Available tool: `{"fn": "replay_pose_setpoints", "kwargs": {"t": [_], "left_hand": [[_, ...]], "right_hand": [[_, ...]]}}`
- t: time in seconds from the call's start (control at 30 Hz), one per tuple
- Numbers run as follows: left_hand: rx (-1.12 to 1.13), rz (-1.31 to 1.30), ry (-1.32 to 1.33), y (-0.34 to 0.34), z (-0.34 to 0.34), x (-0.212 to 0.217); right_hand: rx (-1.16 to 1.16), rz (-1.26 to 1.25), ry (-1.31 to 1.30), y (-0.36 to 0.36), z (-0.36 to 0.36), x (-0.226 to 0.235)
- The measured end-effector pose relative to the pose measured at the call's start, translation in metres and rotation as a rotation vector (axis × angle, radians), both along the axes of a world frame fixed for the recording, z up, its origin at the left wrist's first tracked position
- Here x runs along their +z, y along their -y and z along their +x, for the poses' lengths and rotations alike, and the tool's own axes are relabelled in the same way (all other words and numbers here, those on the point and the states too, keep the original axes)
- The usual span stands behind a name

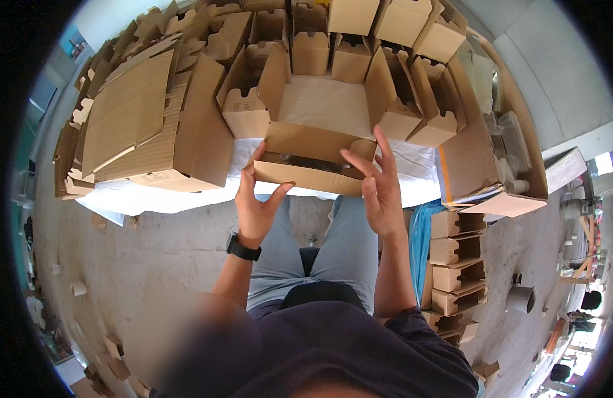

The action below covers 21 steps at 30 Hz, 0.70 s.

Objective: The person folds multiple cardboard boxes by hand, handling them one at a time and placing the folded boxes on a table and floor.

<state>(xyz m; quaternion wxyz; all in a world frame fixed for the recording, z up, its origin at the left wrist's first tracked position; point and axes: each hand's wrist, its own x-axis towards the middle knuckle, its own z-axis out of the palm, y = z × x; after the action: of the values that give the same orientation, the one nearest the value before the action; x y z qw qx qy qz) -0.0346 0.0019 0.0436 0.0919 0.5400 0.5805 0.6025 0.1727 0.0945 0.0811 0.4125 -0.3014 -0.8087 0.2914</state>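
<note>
In front of me, at the near edge of a white-covered table, is a long, open-topped brown cardboard box point(313, 179). Something dark shows inside it, too shaded to make out. My left hand point(256, 209), with a dark watch on its wrist, grips the box's left end, thumb on the near wall and fingers around the corner. At the right end, my right hand point(384, 199) has its fingers spread, with one fingertip bent over the box's rim and another pointing up past the corner.
Open cardboard boxes point(246, 109) stand in rows beyond and beside the work spot, with a large carton point(200, 132) at left. White cloth point(326, 106) covers the table. A bin of clear plastic pieces point(512, 146) sits at right. Stacked boxes point(455, 265) and blue plastic point(422, 245) are lower right.
</note>
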Motion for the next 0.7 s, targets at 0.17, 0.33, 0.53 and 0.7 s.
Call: {"fn": "replay_pose_setpoints", "kwargs": {"t": [0.17,0.33,0.53,0.7], "left_hand": [[-0.009,0.012,0.033,-0.001,-0.001,-0.008],[0.008,-0.008,0.009,-0.002,0.000,-0.006],[-0.076,-0.060,0.045,0.000,-0.004,-0.012],[-0.040,-0.104,0.021,0.003,-0.007,-0.013]], "right_hand": [[-0.015,0.038,0.073,0.000,0.003,0.000],[-0.049,-0.040,0.023,0.004,-0.001,0.001],[-0.008,-0.082,-0.080,0.005,-0.003,-0.002],[0.026,-0.141,-0.297,0.000,-0.004,-0.015]]}}
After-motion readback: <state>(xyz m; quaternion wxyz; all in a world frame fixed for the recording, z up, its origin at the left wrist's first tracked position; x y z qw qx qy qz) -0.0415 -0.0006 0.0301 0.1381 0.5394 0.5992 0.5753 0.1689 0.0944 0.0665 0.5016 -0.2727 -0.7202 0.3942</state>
